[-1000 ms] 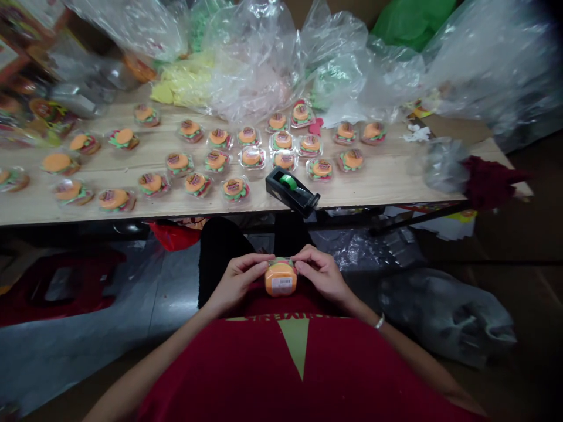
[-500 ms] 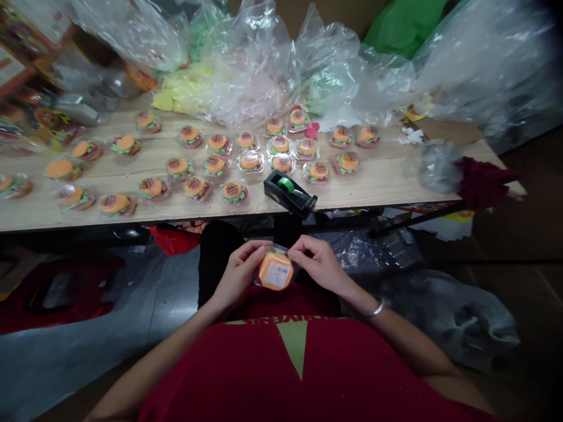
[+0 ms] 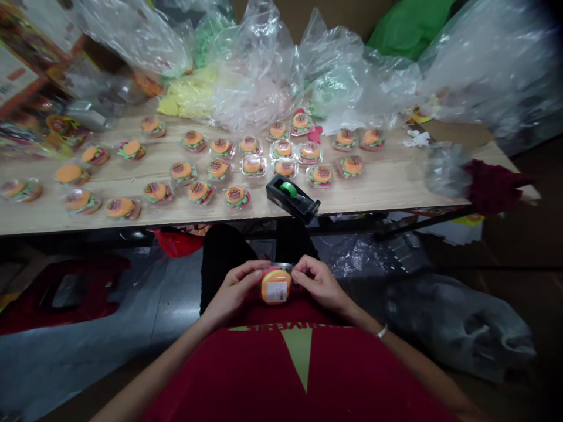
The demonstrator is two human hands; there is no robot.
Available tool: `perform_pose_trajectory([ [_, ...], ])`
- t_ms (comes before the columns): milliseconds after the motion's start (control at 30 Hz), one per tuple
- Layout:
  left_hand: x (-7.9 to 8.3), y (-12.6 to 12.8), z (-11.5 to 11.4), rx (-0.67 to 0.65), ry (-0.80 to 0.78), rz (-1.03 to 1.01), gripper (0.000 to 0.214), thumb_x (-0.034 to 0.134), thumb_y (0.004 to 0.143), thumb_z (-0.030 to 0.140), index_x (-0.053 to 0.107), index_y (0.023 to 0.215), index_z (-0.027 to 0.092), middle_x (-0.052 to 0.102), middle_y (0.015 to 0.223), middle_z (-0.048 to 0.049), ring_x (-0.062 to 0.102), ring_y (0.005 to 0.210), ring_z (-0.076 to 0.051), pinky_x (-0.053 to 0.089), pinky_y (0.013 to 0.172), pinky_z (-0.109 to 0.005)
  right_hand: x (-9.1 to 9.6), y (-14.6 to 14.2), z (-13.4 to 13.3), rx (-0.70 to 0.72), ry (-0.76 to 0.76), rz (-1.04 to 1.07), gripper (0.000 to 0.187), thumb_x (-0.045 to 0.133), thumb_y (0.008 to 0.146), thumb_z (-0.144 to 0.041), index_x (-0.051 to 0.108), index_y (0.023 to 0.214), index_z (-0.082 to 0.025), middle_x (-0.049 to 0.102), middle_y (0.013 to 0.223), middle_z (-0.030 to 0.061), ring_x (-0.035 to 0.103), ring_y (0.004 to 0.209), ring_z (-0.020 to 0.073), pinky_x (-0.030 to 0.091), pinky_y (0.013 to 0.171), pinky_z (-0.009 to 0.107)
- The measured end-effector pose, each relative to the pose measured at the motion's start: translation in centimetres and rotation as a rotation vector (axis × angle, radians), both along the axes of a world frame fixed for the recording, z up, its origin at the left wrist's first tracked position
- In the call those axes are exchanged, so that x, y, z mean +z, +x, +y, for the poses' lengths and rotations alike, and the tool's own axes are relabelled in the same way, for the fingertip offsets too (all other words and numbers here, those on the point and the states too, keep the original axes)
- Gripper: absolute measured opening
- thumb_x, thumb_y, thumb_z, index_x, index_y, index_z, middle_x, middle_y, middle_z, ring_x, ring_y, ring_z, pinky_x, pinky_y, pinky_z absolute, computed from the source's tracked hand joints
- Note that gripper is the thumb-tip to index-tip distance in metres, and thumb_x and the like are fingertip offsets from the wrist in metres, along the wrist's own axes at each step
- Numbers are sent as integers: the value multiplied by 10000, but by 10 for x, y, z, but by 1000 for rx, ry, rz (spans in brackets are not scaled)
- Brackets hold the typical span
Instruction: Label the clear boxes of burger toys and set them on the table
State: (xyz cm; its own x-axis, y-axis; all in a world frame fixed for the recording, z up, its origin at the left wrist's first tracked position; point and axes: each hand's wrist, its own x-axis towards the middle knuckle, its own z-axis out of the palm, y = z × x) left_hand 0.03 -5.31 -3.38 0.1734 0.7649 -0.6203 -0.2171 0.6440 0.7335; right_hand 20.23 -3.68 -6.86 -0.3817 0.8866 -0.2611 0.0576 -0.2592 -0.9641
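Note:
Between my two hands, over my lap, is a toy burger in a clear plastic case [image 3: 275,287], its orange bun side facing me with a white barcode label on it. My left hand [image 3: 241,285] grips the case's left edge between thumb and fingers. At the upper right edge, my right hand [image 3: 317,282] pinches the case with thumb and forefinger. A black tape dispenser [image 3: 292,199] with green tape lies at the table's front edge, beyond my hands. Several more cased toy burgers [image 3: 236,196] are spread over the table.
Clear bags [image 3: 255,70] with yellow, pink and green pieces are heaped along the back of the wooden table [image 3: 378,190]. Dark red cloth [image 3: 495,184] lies at the right end. A red stool [image 3: 74,293] stands on the floor at left, a plastic bag [image 3: 461,328] at right.
Both hands have lowered slightly towards my body with the cased burger. Its case has tilted, so the far edge shows more and the label sits straighter. The table shifts slightly in view.

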Motion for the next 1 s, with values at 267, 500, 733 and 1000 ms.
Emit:
perform_pose_trajectory([
  [267, 11, -2, 1, -250, 233, 226, 267, 661, 771, 346, 741, 972, 189, 700, 968, -71, 619, 904, -209, 460, 825, -319, 23, 3, 32, 370, 316, -69, 121, 576, 866, -248, 640, 806, -165, 584, 798, 17, 547, 745, 133, 426, 678, 263],
  [500, 26, 8, -12, -149, 246, 304, 216, 658, 776, 322, 740, 907, 171, 725, 922, -75, 637, 856, -209, 479, 782, -310, 46, 4, 40, 489, 347, -119, 77, 588, 844, -188, 656, 818, -162, 576, 772, 10, 555, 698, 124, 421, 634, 249],
  [733, 23, 8, -14, -165, 240, 295, 203, 657, 766, 309, 740, 862, 149, 719, 861, -77, 630, 805, -197, 477, 743, -296, 51, -2, 24, 396, 384, -199, 122, 581, 806, -101, 612, 698, -150, 554, 702, -8, 503, 622, 95, 357, 564, 220],
  [1000, 3, 23, -6, 53, 117, 3, 344, 681, 762, 308, 635, 1081, 189, 660, 1094, -66, 622, 933, -195, 482, 824, -314, 18, 4, 16, -3, 199, -182, 147, 567, 832, -229, 608, 714, -152, 581, 705, 9, 527, 660, 123, 389, 603, 240],
])
